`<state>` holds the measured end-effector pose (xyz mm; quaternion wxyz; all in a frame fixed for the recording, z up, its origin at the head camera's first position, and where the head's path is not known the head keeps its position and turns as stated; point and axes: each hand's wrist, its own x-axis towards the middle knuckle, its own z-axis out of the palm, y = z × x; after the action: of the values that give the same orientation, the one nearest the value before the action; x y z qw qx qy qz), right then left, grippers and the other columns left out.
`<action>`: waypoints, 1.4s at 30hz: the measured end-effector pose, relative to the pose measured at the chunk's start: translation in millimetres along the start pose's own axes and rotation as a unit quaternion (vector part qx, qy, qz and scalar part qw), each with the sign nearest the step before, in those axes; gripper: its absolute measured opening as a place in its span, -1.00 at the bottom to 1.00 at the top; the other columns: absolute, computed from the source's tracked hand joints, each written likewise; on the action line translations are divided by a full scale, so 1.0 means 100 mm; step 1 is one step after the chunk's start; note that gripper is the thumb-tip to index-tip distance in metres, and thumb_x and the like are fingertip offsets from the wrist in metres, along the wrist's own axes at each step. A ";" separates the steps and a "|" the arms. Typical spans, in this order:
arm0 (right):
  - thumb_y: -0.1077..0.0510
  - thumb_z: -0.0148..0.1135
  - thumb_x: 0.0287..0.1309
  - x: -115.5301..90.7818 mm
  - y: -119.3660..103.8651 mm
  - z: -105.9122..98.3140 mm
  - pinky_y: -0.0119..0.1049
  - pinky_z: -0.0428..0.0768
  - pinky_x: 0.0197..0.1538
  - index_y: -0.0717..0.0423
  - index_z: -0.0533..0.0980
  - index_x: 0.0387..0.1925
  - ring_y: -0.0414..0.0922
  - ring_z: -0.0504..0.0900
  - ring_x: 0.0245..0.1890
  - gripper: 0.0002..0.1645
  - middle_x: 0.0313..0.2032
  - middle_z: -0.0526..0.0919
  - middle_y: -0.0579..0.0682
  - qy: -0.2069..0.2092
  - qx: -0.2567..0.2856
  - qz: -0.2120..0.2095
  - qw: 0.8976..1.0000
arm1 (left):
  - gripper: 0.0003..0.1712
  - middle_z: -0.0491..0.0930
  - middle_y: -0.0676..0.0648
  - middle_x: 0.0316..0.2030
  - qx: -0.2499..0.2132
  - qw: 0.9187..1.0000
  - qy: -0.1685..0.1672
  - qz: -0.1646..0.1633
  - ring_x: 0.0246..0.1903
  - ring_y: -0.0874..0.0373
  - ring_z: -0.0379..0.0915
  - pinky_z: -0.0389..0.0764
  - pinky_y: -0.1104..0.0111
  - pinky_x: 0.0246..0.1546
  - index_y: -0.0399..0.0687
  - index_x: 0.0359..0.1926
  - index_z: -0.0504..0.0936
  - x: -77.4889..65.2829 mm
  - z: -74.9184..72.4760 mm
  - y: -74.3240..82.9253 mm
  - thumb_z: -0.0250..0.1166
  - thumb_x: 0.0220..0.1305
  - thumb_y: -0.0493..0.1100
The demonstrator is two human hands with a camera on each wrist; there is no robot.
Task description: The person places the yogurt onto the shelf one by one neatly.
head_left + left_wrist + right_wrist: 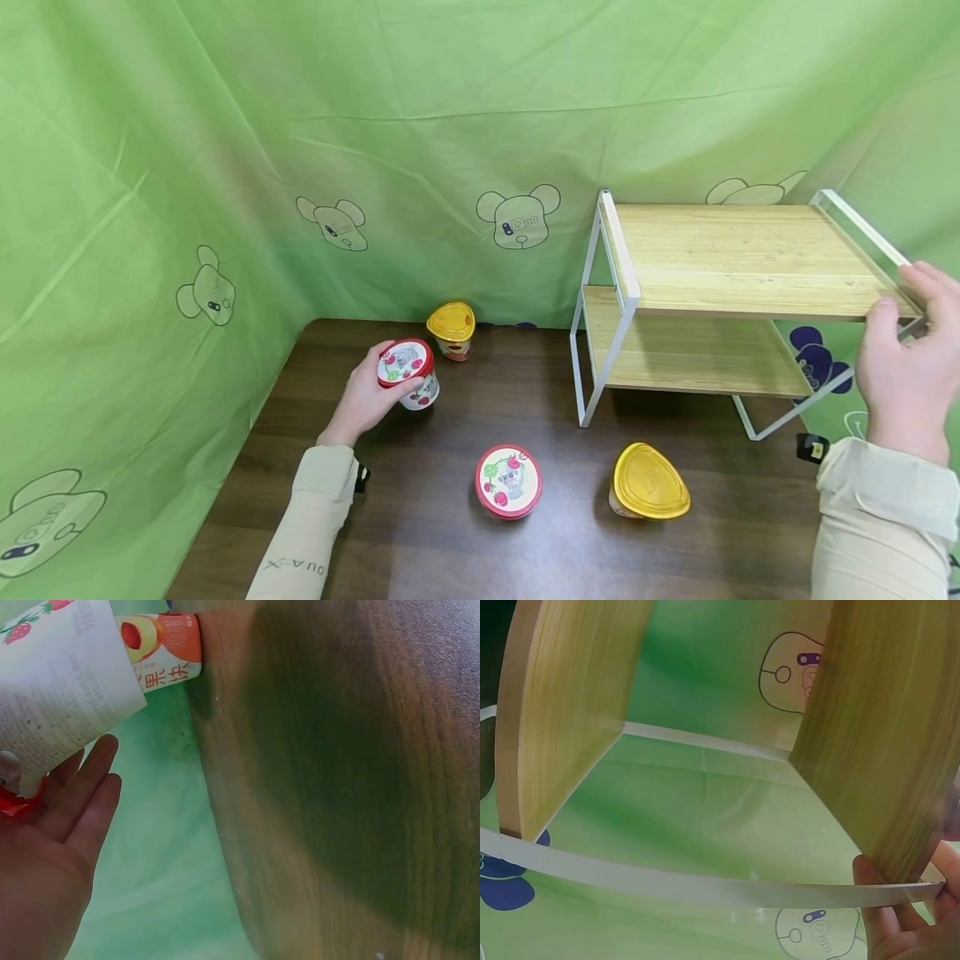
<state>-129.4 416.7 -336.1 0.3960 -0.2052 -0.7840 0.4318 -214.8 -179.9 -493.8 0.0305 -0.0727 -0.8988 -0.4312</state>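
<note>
My left hand [367, 396] grips a white cup with a red lid [405, 362] and strawberry pictures, thumb and fingers round its lid end. In the left wrist view, the cup's printed side [64, 682] is tilted, with the left hand [56, 832] beneath it. Just behind it stands a yellow-lidded cup [452, 325]; its orange fruit label [169, 649] shows in the left wrist view. My right hand [915, 358] holds the front right corner of a two-tier shelf [750, 258]. In the right wrist view, its fingers [877, 907] wrap the white frame bar under the board.
Another red-lidded cup [508, 482] stands near the middle of the dark wooden table [420, 525]. To its right is a second yellow-lidded cup [649, 482], in front of the shelf. Green cloth [420, 150] with bear drawings hangs behind and at both sides.
</note>
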 end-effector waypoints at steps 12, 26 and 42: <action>0.32 -0.06 0.35 0.01 -0.01 -0.01 -0.42 0.14 0.43 -0.13 0.49 0.34 -0.29 0.30 0.32 -0.39 0.36 0.37 -0.29 -0.008 0.011 0.007 1.000 | 0.07 0.50 -0.13 0.17 -0.014 1.000 -0.009 0.016 0.14 -0.05 0.43 0.52 -0.06 0.14 -0.01 0.43 0.26 0.02 0.00 0.11 0.51 0.06 0.36; 0.33 -0.07 0.33 0.01 0.01 0.00 -0.42 0.14 0.43 -0.14 0.50 0.33 -0.28 0.30 0.33 -0.38 0.35 0.37 -0.29 -0.007 0.023 0.005 1.000 | 0.02 0.53 -0.12 0.10 -0.045 0.998 -0.027 0.033 0.07 -0.02 0.48 0.58 0.00 0.07 -0.02 0.38 0.24 0.03 0.00 0.28 0.61 0.02 0.14; 0.34 -0.08 0.33 0.02 0.02 0.00 -0.41 0.11 0.44 -0.16 0.50 0.32 -0.29 0.29 0.33 -0.37 0.35 0.37 -0.31 -0.007 0.022 0.008 1.000 | -0.01 0.51 -0.04 0.12 -0.072 0.995 -0.050 0.053 0.07 0.02 0.46 0.59 0.01 0.06 0.05 0.36 0.26 0.05 0.07 0.34 0.63 -0.03 -0.03</action>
<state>-130.2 418.8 -337.0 0.3909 -0.1999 -0.7756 0.4536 -214.8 -152.9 -471.7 0.0029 -0.1436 -0.8607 -0.4885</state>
